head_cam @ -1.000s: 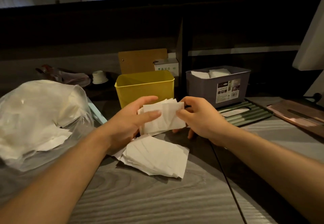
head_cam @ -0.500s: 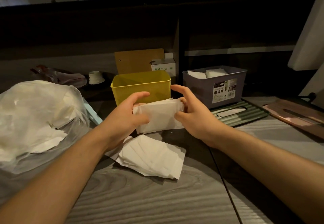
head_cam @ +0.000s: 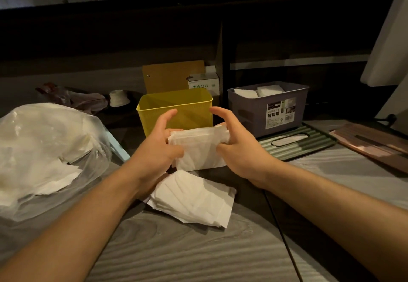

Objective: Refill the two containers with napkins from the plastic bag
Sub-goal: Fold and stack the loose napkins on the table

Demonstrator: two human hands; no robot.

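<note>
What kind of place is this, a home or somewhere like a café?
Probably a café or restaurant service counter, though that is a guess. A big plastic bag of bulk napkins sits beside a yellow container and a grey container, and slotted dispenser lids lie on the wood-grain counter.

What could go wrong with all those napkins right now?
The stack of napkins is pinched only at its ends between the left hand and right hand, so middle sheets might slip out. The loose pile under the hands could get brushed and scatter across the table.
</note>
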